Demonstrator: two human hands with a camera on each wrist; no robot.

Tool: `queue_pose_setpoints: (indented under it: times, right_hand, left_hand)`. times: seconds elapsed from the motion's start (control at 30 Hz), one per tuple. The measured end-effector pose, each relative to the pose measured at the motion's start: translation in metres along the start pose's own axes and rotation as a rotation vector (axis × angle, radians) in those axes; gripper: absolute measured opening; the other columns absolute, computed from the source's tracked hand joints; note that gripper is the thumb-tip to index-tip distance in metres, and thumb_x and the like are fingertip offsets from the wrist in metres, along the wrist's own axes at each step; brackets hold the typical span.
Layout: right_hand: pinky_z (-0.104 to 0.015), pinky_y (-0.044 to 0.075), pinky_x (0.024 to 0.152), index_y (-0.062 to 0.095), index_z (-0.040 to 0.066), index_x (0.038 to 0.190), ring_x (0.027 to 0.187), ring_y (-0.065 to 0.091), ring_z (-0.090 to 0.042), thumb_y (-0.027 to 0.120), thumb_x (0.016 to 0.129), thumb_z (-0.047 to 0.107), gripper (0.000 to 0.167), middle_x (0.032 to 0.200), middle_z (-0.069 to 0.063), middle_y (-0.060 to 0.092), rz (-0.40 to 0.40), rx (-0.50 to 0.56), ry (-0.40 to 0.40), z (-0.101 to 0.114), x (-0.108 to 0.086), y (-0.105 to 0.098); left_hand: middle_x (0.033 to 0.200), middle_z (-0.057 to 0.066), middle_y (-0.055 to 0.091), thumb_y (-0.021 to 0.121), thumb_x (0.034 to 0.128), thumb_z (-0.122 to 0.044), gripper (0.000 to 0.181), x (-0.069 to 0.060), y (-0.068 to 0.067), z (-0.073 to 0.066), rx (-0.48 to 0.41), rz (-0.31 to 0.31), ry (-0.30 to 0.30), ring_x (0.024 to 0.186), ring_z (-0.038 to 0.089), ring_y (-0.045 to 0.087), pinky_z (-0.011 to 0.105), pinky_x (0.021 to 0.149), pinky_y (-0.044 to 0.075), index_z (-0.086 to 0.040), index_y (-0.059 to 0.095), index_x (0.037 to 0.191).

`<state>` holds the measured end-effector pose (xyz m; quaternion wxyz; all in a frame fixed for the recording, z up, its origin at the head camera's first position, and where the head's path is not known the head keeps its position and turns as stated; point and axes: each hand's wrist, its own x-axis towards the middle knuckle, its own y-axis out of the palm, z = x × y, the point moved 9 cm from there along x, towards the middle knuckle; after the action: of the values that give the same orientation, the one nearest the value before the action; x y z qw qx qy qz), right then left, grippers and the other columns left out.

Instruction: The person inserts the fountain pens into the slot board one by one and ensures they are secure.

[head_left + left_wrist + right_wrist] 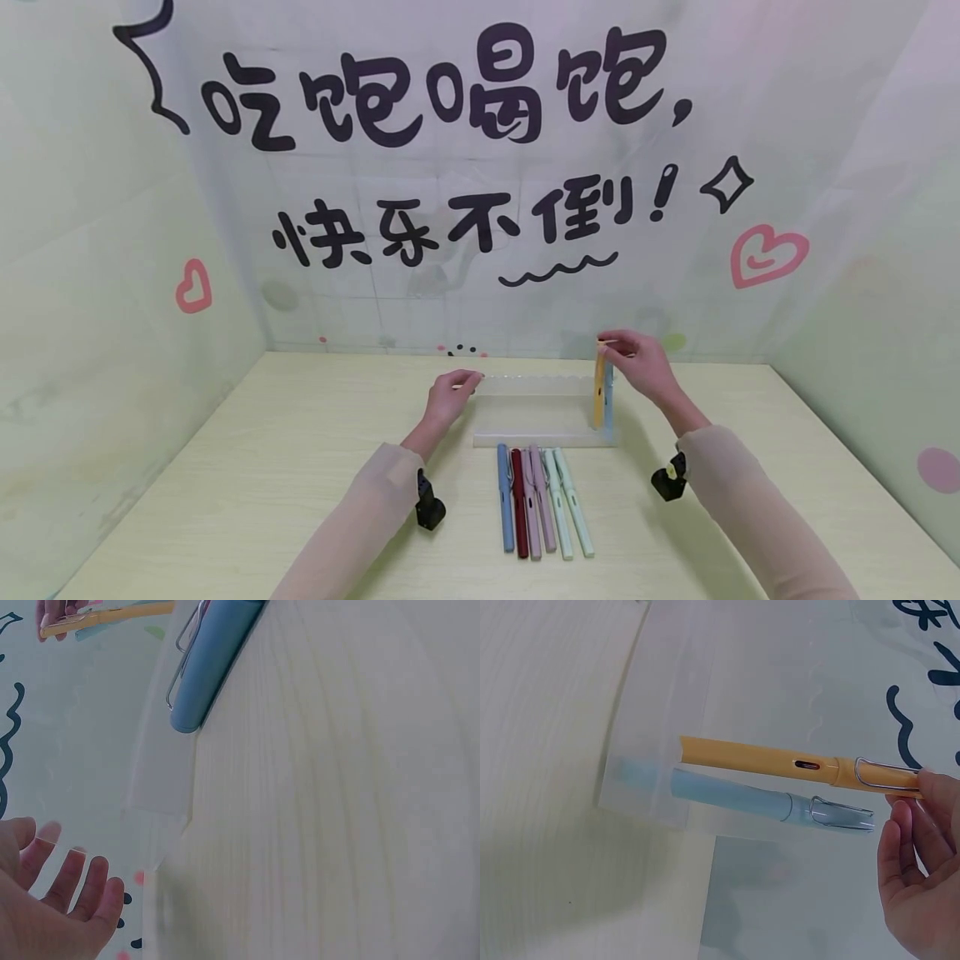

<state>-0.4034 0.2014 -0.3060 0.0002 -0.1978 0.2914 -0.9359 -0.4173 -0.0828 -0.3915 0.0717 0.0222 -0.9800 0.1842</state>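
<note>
My right hand [640, 359] pinches a yellow-orange pen [754, 760] by its clipped cap end and holds it upright at the right end of a clear plastic pen rack [543, 439]. The pen's lower end is at the rack's front ledge; whether it rests in the rack I cannot tell. Close beside it, a light blue pen [731, 793] stands in the rack's end place. At the rack's upper left corner, my left hand [450, 396] holds the clear edge between thumb and fingers, some of them seen through the plastic in the left wrist view.
Before the rack, several capped pens lie side by side: a blue pen [505, 500], a dark red pen [519, 508], mauve pens [532, 508] and pale green pens [558, 508]. A printed cloth backdrop [450, 317] rises behind the pale wood table [262, 500].
</note>
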Motion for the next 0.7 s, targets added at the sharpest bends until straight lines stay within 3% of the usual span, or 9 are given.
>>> queue_pose_setpoints:
  times: [0.7]
  right_hand:
    - [-0.039, 0.045, 0.071, 0.059, 0.001, 0.108, 0.085, 0.058, -0.027, 0.057, 0.087, 0.016, 0.026, 0.095, -0.015, 0.063, 0.036, -0.022, -0.031, -0.008, -0.005, 0.012]
  left_hand:
    - [0.093, 0.008, 0.061, 0.054, 0.0885, -0.026, 0.028, 0.0, 0.0, 0.0, -0.003, -0.002, -0.004, 0.086, 0.023, 0.056, 0.03, 0.065, 0.046, -0.003, 0.064, 0.102]
